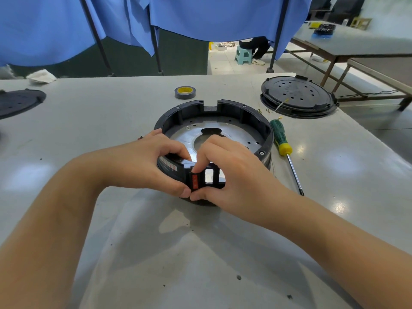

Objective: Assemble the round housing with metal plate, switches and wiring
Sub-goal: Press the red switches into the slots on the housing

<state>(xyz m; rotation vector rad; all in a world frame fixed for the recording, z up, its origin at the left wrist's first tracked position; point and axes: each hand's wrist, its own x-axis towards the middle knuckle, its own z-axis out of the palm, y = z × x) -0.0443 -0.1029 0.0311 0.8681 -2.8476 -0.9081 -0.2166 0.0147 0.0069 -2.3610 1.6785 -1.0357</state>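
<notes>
The black round housing [245,114] stands in the middle of the grey table, open side up. A shiny metal plate [236,132] with a centre hole lies inside it. At the housing's near wall sits a red switch [194,181] beside two empty rectangular openings [209,176]. My left hand [153,161] grips the near-left rim, thumb under the switch panel. My right hand [225,168] pinches the red switch between forefinger and thumb. Thin wires with ring terminals [270,110] lie to the right behind the housing.
A green and yellow screwdriver [282,139] lies right of the housing. A tape roll [185,92] sits behind it. Stacked black round covers [297,94] rest at the far right, another cover [17,101] at the far left. A white rag [41,76] lies at the back edge.
</notes>
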